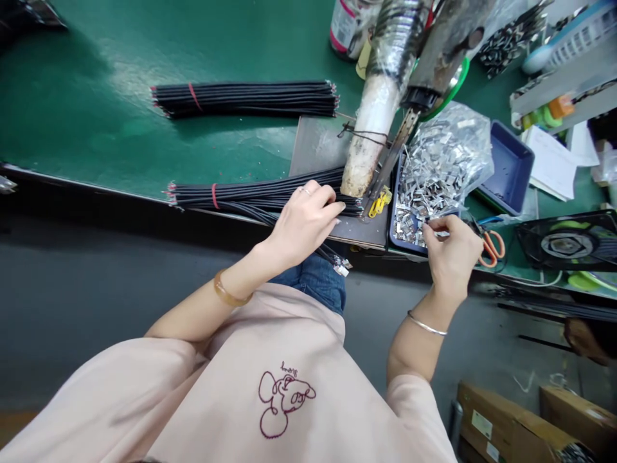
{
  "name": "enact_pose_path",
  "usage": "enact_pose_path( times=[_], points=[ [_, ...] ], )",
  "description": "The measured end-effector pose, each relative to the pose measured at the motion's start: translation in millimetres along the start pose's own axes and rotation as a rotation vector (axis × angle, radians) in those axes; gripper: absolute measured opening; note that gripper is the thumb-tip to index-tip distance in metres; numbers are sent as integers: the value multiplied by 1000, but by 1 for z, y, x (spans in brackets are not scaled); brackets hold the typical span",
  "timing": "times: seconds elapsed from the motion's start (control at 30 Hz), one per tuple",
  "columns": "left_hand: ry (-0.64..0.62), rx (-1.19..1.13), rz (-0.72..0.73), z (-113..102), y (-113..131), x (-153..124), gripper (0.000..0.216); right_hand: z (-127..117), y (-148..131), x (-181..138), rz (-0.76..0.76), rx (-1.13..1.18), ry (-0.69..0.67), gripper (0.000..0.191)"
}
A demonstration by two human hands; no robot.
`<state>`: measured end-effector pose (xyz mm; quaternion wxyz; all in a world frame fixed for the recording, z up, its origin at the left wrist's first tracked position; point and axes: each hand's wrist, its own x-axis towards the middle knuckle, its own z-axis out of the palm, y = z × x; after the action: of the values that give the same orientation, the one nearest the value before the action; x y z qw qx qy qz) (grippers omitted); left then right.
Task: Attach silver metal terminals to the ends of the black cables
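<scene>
My left hand (308, 215) rests with bent fingers on a bundle of black cables (241, 195), bound by a red band near its left end. A few cables curve down below this hand, and small metal connectors (341, 265) show at their ends. Over the front right of a blue tray (409, 245), my right hand (450, 247) pinches thumb and forefinger together; whatever lies between the tips is too small to make out. Loose metal connectors (407, 225) fill the tray, along with a clear plastic bag (453, 151) of more such pieces.
Behind lies a second banded bundle of black cables (245, 98). A tape-wrapped nozzle (366, 141) and a metal tool (393, 151) hang down between my hands. Orange-handled scissors (492, 247), an empty-looking blue tray (513, 167) and a black fan (569, 243) are at right.
</scene>
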<state>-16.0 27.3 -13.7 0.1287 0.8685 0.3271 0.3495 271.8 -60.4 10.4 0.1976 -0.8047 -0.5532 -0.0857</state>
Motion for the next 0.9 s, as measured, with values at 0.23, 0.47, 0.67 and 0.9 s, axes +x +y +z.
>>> enact_pose_path(
  times=[0.23, 0.47, 0.67, 0.9],
  points=[
    [43, -142, 70, 1, 0, -5, 22, 9, -5, 9, -108, -243, -13, 10],
    [122, -292, 206, -13, 11, -10, 17, -4, -24, -9, -5, 196, 298, 12],
    [134, -288, 183, -4, 23, -7, 14, -19, -82, -38, 134, 782, 366, 20],
    [-112, -691, -264, -6, 27, -3, 12, 5, -115, -65, 65, 989, 110, 9]
  ],
)
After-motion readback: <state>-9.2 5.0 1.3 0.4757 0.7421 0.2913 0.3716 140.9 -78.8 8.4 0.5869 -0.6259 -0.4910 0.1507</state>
